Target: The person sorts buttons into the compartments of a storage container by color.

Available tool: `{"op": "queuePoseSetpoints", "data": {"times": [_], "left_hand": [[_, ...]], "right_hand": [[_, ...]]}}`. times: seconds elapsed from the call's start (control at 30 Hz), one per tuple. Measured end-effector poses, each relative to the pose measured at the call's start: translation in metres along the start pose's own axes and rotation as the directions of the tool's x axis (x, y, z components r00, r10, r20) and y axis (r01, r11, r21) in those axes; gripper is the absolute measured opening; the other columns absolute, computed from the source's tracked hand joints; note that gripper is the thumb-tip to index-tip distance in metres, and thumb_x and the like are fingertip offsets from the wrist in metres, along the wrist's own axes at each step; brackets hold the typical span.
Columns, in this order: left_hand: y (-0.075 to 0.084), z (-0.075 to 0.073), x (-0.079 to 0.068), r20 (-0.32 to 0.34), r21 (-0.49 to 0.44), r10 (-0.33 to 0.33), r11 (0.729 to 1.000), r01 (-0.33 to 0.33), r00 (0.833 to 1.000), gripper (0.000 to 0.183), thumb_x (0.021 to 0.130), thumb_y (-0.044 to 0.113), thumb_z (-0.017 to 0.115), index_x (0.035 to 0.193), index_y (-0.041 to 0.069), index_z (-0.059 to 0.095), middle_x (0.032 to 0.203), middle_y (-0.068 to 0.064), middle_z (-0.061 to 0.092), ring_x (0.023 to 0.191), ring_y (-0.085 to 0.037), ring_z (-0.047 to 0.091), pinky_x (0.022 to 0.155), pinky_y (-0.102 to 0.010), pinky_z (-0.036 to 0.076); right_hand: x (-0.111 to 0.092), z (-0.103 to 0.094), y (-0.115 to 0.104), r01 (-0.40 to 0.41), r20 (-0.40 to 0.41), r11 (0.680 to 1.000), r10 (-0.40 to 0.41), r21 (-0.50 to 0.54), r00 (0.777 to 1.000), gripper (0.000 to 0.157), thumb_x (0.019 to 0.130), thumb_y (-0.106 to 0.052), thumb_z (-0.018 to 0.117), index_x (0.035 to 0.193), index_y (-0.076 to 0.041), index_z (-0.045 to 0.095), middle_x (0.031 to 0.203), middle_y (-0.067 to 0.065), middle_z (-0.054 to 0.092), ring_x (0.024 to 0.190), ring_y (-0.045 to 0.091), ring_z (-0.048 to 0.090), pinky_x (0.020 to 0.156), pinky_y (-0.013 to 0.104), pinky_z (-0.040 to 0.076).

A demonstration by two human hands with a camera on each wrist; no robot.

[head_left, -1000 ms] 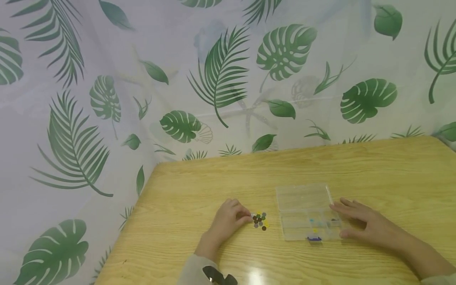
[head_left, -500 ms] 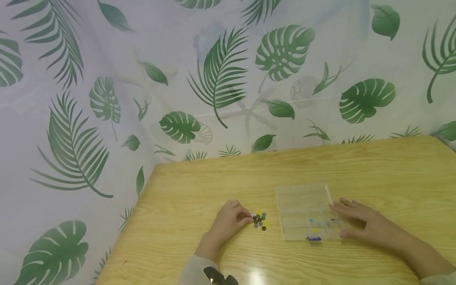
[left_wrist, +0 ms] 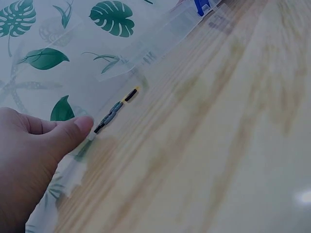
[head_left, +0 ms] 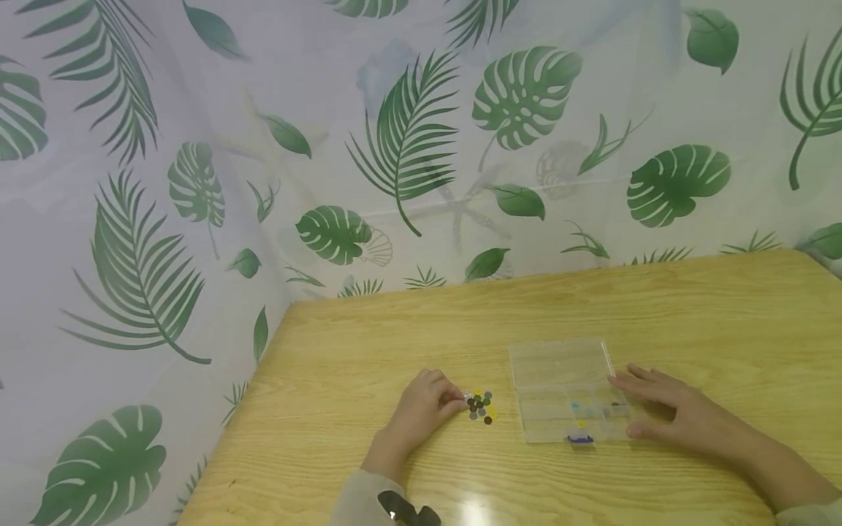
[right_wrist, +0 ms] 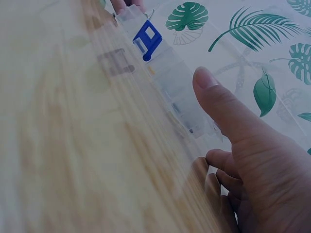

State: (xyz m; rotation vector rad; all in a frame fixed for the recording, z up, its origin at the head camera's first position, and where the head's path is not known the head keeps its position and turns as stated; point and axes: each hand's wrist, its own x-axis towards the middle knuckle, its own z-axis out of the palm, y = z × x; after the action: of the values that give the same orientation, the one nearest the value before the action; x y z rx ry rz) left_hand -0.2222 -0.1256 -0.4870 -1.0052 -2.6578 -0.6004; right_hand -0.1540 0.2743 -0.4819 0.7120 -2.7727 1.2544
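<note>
Several small round discs in black, grey, green and yellow lie in a loose cluster on the table. My left hand is at their left edge, thumb and forefinger close together beside a pale, clear-looking piece. Whether they pinch it cannot be made out. To the right lies a clear plastic compartment box, its lid folded back. A blue latch is on its front side. My right hand is at the box's right end, thumb in front and fingers extended behind, nothing gripped.
Inside the box are a few small pieces, among them a light blue one and a yellow one. The wooden table reaches back to a leaf-print cloth.
Both hands stay in nearly the same place. The left thumb and forefinger look slightly closer together; discs and box have not visibly moved.
</note>
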Motion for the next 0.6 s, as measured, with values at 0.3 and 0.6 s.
{"op": "queuePoseSetpoints", "data": {"times": [0.3,0.6], "left_hand": [[-0.0007,-0.0022,0.0000,-0.130,0.037,0.139,0.990,-0.135,0.982,0.012,0.083,0.026,0.072,0.087,0.017,0.066,0.082,0.008,0.055,0.079,-0.007,0.047,0.070,-0.018,0.041],[-0.0026,0.0006,0.0038,-0.213,0.070,0.229,0.973,-0.219,0.950,0.014,0.082,0.026,0.073,0.088,0.014,0.067,0.082,0.007,0.055,0.078,-0.007,0.048,0.070,-0.014,0.041]], "right_hand": [[0.0009,0.0001,-0.0016,-0.008,0.005,1.000,0.008,0.004,1.000,0.063,0.083,-0.022,0.072,0.141,-0.021,0.046,0.145,0.028,0.034,0.127,0.063,0.020,0.089,0.077,0.018],[0.0012,-0.0003,-0.0003,0.003,0.004,1.000,-0.003,0.012,1.000,0.063,0.083,-0.020,0.072,0.140,-0.018,0.046,0.144,0.030,0.034,0.126,0.065,0.019,0.089,0.078,0.016]]}}
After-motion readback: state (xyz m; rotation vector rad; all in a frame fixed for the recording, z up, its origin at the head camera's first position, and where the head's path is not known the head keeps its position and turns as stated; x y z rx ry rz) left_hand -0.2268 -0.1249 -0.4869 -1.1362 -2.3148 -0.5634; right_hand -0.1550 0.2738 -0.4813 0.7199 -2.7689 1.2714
